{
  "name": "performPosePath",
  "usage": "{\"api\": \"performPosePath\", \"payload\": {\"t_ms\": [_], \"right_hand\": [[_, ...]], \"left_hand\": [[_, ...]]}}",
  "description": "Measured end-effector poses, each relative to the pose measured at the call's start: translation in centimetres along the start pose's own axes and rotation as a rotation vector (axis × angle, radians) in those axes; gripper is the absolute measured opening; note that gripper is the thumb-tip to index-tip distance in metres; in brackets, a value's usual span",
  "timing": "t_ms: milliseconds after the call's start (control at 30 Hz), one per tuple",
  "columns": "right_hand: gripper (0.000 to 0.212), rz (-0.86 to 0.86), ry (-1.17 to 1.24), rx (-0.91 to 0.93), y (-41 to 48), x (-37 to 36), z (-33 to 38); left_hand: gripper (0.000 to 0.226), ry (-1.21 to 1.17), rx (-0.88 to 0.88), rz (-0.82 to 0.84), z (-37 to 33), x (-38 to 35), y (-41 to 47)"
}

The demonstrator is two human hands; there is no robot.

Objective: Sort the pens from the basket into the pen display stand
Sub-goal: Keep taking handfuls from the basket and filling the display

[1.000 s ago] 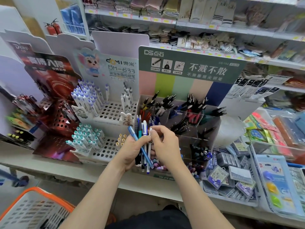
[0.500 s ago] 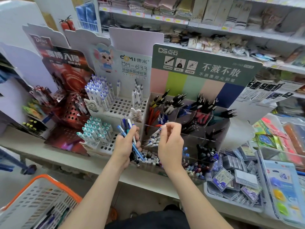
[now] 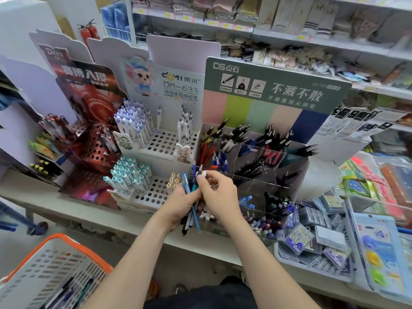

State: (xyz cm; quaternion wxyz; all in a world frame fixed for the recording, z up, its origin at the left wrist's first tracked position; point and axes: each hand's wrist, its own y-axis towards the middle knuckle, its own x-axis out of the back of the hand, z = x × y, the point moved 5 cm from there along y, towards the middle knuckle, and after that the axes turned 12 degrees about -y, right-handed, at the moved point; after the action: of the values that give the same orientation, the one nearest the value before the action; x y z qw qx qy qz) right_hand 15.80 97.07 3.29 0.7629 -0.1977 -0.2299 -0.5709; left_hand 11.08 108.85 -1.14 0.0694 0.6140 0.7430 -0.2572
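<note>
Fanned pens (image 3: 189, 185) clasped upright in left grip (image 3: 178, 206), tops exposed for selection; right grip (image 3: 219, 195) pinching one white-capped pen (image 3: 203, 174) for withdrawal, just before pen display stand (image 3: 263, 152); further pens (image 3: 73, 291) lying in basket (image 3: 84, 249) below.

A pale shop shelf (image 3: 55, 204) carries three stands in a row. At the left is a red perforated pen stand (image 3: 93, 152), just beside it a white perforated pen stand (image 3: 160, 146), then the clear compartmented pen display stand (image 3: 256, 179). A tray (image 3: 289, 259) of small boxes sits at the right.
</note>
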Motion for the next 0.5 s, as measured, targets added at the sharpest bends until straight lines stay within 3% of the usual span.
{"api": "performPosePath", "payload": {"t_ms": [67,167,300,400,500], "right_hand": [[0.019,0.032,0.009,-0.041,0.3,0.5,-0.4],[0.036,-0.061,-0.099,-0.06,0.5,1.4,-1.0],[0.028,-0.433,0.083,-0.059,-0.3,3.3,-0.8],[0.019,-0.67,0.117,0.077,-0.8,4.8,-0.5],[0.018,-0.594,-0.018,0.2,-0.2,3.6,-0.9]], "left_hand": [[0.031,0.017,0.005,0.023,0.1,-0.3,-0.1],[0.026,0.027,0.012,0.047,0.0,-0.5,0.0],[0.016,-0.141,0.058,-0.023,0.2,-0.5,0.5],[0.015,-0.246,0.05,-0.132,0.5,0.2,1.0],[0.027,-0.286,0.005,-0.178,0.4,0.8,1.0]]}}
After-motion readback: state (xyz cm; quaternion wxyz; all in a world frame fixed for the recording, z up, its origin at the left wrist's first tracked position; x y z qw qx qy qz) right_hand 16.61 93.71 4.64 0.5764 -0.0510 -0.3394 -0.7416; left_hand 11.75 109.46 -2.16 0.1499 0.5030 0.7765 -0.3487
